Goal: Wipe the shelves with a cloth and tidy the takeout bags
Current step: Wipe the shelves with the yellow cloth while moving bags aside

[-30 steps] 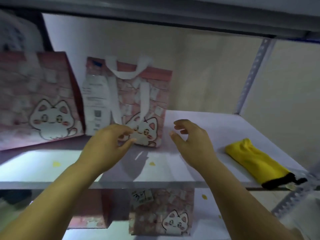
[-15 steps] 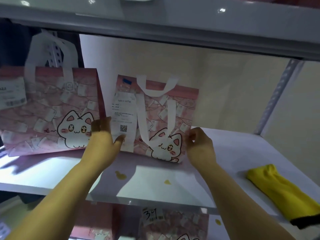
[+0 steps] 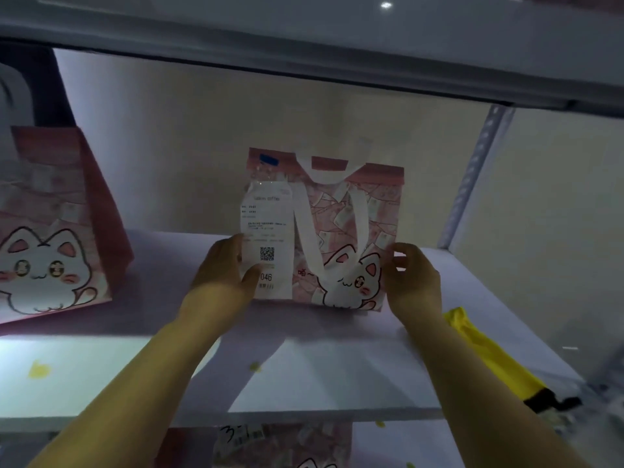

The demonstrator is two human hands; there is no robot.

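Middle takeout bag (image 3: 341, 231): upright on the shelf (image 3: 337, 383), toward the back wall, base down. Half a second ago it sat just beside the left bag (image 3: 50, 231); now the two are well apart, so I read it as slid to the right. A second ago both hands were hovering short of it.

Left hand (image 3: 223, 275): pinching the bag's left edge, thumb pressed on the front over the receipt (image 3: 266, 231), fingers behind.
Right hand (image 3: 413, 282): fingers curled at the right edge and touching it. The blur there is heavy, so I cannot tell whether they really clamp it.

Meaning for the task: I judge this the tidying step, with the bags being spaced along the shelf. Wiping is not under way, as the yellow cloth (image 3: 489, 359) lies loose at the right, near the front edge, in neither hand. Yellow specks (image 3: 39, 369) sit on the shelf surface.

Writing: the receipt carries a QR code and, below it, the digits "046". Its other print is too small to read. Both bags show a white cartoon cat on pink. A bag on the shelf below (image 3: 280, 444) has a tag with a handwritten "3-".
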